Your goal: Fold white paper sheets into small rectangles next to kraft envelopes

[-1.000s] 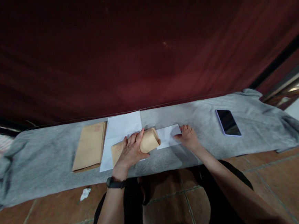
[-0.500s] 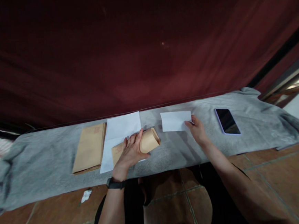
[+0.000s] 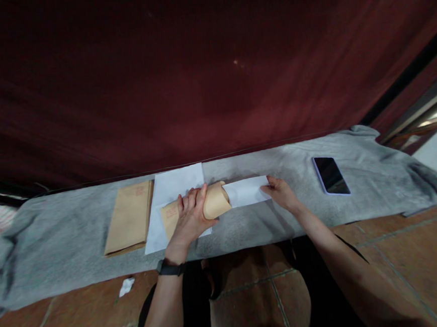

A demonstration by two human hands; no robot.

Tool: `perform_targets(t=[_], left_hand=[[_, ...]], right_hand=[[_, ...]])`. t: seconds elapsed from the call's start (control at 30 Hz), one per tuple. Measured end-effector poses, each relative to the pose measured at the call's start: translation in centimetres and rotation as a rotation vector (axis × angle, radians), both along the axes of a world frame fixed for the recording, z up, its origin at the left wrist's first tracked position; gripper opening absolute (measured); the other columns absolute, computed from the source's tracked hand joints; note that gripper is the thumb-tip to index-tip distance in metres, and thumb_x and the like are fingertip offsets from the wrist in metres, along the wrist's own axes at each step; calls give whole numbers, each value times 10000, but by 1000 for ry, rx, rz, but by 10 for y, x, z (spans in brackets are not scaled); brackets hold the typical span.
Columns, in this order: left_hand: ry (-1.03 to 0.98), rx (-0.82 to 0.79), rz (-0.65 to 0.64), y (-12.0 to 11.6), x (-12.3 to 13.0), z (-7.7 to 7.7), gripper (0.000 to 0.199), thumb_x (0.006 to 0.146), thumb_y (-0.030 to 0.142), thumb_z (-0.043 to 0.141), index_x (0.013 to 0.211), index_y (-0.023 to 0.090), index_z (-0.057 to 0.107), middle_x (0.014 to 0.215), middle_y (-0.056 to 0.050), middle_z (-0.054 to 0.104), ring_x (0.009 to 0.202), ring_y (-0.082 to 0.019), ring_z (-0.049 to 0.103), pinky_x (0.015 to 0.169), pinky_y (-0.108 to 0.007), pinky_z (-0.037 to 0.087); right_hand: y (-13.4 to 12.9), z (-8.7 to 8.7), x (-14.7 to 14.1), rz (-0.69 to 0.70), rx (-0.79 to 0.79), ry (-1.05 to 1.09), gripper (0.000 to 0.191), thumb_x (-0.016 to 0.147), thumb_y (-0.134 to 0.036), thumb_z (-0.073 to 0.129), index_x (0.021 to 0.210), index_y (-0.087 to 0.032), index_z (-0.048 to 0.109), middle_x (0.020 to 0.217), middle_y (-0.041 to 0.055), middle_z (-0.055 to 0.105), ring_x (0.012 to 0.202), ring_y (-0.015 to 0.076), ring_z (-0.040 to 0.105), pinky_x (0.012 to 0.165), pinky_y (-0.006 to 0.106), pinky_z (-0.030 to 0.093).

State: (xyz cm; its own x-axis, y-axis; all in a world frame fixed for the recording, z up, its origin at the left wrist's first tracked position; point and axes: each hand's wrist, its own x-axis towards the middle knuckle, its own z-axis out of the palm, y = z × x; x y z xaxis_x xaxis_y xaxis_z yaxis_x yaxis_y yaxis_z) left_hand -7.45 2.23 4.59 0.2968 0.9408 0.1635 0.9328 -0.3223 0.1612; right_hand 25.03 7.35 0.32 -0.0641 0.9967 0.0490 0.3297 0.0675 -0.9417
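A brown paper envelope (image 3: pixel 216 201) lies under my left hand (image 3: pixel 193 215), its open mouth bulging toward the right. My left hand is wrapped over it, fingers along its upper edge and thumb below. In my right hand (image 3: pixel 280 193), a folded white paper (image 3: pixel 246 191) is pinched at its right end between thumb and fingers. The paper's left end is at the envelope's mouth, its tip partly hidden by the rim. White sheets (image 3: pixel 180 179) lie flat beneath the envelope.
A stack of brown envelopes (image 3: pixel 130 218) is on the left of the grey cloth (image 3: pixel 65 236). A phone in a purple case (image 3: pixel 331 176) lies to the right. Behind the cloth rises a dark red surface (image 3: pixel 212 83). A crumpled white scrap (image 3: pixel 126 286) is on the tiled floor.
My right hand has moved left and slightly down with the folded white paper, bringing its left end to the envelope's mouth. My left hand has barely moved.
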Motion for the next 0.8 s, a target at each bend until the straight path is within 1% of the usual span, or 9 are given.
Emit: perform_targets(t=[0.07, 0.13, 0.27, 0.33, 0.47, 0.57, 0.7, 0.8], left_hand=[[27, 29, -23, 0, 4, 1, 1188, 687, 371, 831, 1603, 219, 90, 1493, -198, 427, 1449, -396, 337, 1198, -672, 138], [47, 48, -44, -1, 9, 1, 1165, 691, 378, 832, 1603, 214, 126, 1498, -204, 425, 1459, -403, 322, 1203, -673, 111], [49, 64, -89, -2, 20, 1, 1136, 705, 418, 822, 1605, 219, 158, 1520, -200, 418, 1478, -408, 296, 1213, -656, 111], [43, 68, -104, -2, 23, 1, 1116, 720, 431, 811, 1606, 222, 165, 1525, -197, 423, 1485, -406, 286, 1214, -649, 118], [34, 72, -110, -1, 27, 1, 1122, 729, 449, 806, 1609, 208, 154, 1537, -204, 417, 1492, -405, 275, 1215, -646, 122], [30, 68, -123, -1, 34, 1, 1122, 730, 450, 806, 1611, 206, 156, 1549, -203, 405, 1498, -403, 265, 1217, -643, 121], [45, 56, -161, -2, 48, 2, 1072, 746, 430, 797, 1607, 230, 191, 1565, -188, 396, 1501, -394, 264, 1223, -635, 100], [56, 53, -173, -2, 54, 3, 1066, 748, 411, 803, 1606, 248, 192, 1577, -178, 382, 1510, -384, 247, 1221, -637, 90]], right_hand=[[0, 0, 2, 31, -45, 45, 208, 752, -415, 598, 866, -257, 668, 771, 18, 662, 764, 245, 591, 703, 356, 476], [-2, -1, -1, 42, -79, 79, 233, 747, -415, 606, 895, -251, 678, 777, 18, 665, 763, 239, 587, 686, 346, 474], [-10, 0, -22, 87, -137, 113, 307, 805, -504, 560, 885, -230, 674, 753, 10, 645, 678, 194, 550, 623, 307, 442], [-14, 0, -31, 86, -149, 108, 357, 838, -543, 520, 877, -223, 675, 759, 13, 640, 675, 186, 546, 619, 299, 436], [-14, 0, -38, 24, -102, 90, 356, 843, -536, 522, 850, -221, 689, 924, 40, 662, 782, 187, 590, 683, 290, 469], [-12, -3, -39, 48, -95, 112, 337, 853, -512, 526, 832, -229, 708, 1035, 51, 674, 871, 195, 619, 765, 296, 503], [-13, -9, -48, 147, -125, 96, 282, 871, -437, 518, 828, -248, 723, 1043, 39, 704, 933, 205, 648, 869, 332, 520], [-13, -12, -54, 148, -141, 68, 240, 862, -373, 513, 800, -250, 709, 973, 32, 723, 935, 215, 659, 911, 362, 515]])
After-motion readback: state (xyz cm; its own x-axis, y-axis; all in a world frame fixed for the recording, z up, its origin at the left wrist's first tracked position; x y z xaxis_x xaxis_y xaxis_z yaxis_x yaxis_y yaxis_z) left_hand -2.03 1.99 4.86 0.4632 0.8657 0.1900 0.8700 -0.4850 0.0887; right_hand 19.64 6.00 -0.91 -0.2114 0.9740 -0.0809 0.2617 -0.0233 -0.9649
